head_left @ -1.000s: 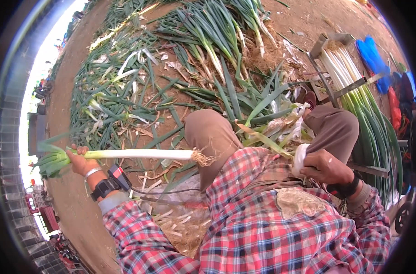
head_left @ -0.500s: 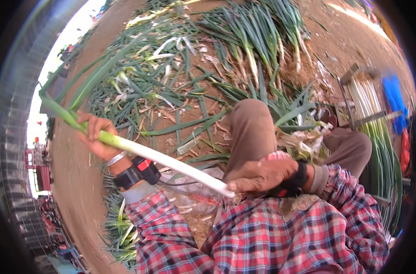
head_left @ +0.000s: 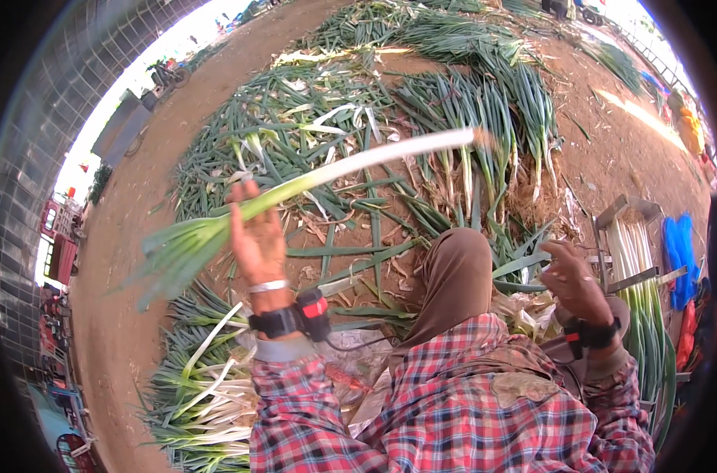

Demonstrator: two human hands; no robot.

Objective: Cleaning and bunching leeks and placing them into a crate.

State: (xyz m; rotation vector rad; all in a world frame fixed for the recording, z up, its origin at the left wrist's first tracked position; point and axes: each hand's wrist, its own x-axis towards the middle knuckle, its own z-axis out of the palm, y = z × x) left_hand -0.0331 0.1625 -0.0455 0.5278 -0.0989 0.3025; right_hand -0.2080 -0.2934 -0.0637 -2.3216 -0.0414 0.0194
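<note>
My left hand [head_left: 260, 244] is raised with a long green onion [head_left: 366, 160] lying across its fingers, gripped where the white stalk turns green. Its blurred leaves [head_left: 189, 244] hang toward the left, and the white root end points up to the right. Off to the right, my right hand [head_left: 575, 280] is held over my leg with bent fingers apart and nothing visible in it. Beneath that hand lie pale peeled skins [head_left: 524, 314]. Both wrists wear black straps.
Loose green leaves [head_left: 248, 165] cover the ground ahead. Untrimmed green onions [head_left: 477, 118] lie at far centre, roots toward me. White-stalked ones [head_left: 217, 398] are piled at near left. A metal frame [head_left: 630, 211] at right holds a bundle of green onions [head_left: 638, 292], beside a blue bag [head_left: 680, 260].
My left hand has swung the green onion up and rightward, its white end now away from me. My right hand has let go of that end and moved right. The view has shifted.
</note>
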